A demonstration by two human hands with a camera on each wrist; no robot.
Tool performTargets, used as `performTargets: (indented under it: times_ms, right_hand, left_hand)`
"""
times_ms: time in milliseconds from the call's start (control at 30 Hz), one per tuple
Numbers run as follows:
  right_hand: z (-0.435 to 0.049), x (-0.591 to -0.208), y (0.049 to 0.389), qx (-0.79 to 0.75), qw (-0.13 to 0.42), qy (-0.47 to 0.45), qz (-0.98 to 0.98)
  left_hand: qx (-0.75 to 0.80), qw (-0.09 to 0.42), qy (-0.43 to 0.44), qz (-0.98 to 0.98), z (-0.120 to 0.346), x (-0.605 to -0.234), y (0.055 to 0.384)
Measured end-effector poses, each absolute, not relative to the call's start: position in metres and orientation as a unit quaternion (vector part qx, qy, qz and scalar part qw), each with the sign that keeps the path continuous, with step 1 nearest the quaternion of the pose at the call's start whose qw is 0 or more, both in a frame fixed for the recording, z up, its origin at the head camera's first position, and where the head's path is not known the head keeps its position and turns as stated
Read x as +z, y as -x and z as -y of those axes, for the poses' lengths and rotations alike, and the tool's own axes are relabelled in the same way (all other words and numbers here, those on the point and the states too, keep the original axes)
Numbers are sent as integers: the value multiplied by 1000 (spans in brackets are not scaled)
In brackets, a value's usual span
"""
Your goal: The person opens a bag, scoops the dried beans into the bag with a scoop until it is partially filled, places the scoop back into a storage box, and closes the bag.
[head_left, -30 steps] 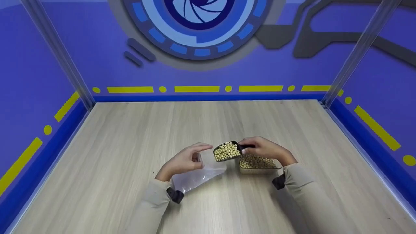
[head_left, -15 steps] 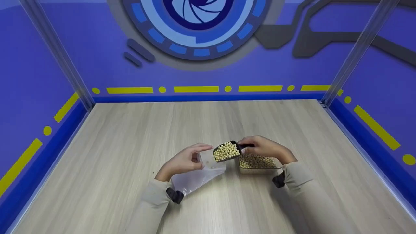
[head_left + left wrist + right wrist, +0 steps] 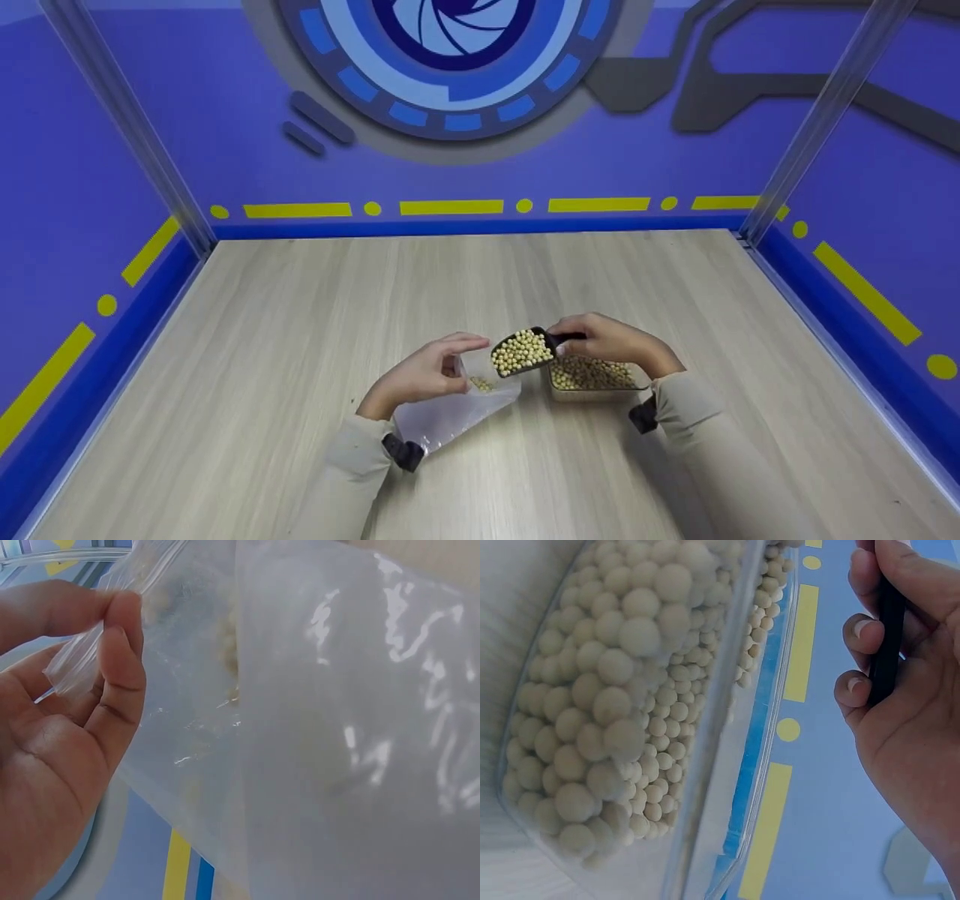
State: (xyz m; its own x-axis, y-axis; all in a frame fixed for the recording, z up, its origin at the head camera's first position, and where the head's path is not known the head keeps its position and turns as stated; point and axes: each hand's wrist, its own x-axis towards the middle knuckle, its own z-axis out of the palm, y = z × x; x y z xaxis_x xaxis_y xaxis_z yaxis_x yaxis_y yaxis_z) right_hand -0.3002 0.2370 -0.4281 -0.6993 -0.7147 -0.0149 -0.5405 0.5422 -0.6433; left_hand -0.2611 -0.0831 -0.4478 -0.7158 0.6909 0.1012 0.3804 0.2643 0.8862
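Note:
My left hand [image 3: 427,371] pinches the top edge of a clear plastic zip bag [image 3: 450,416] between thumb and fingers. The left wrist view shows its zip strip [image 3: 161,570] by the fingertips and a blurred clump of beans through the film. In my right hand [image 3: 611,343] is the black handle [image 3: 889,637] of a scoop [image 3: 559,339], heaped with pale round soybeans [image 3: 523,352]. The scoop's lip hangs over the bag's mouth, and a few beans [image 3: 481,384] show inside the bag. Below the right hand stands a clear box [image 3: 592,395] of the same beans.
The wood-grain table [image 3: 360,300] runs back to a blue patterned wall [image 3: 600,169]. Side panels with metal corner posts stand at left and right. In the right wrist view the box's clear wall [image 3: 712,720] rises close beside the hand.
Beans have appeared inside the bag below the scoop's lip, where none showed a second ago. The scoop tips slightly further and its heap is a little lower. Both hands stay nearly in place.

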Motion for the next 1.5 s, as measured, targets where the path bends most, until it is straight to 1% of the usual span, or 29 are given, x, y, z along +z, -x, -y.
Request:
performTargets:
  times_ms: [267,767,1500]
  right_hand:
    - [-237,-427,300,-312,147,359,-867]
    - [-236,-425,300,-300,142,363,-871]
    - [-231,-415,299,-268,131,381,-875]
  left_hand:
    - [508,165,-333,-777,83,-445,260]
    - [515,171,-341,-767,84,-449,263]
    - [502,166,-333,-781,85,-445,262]
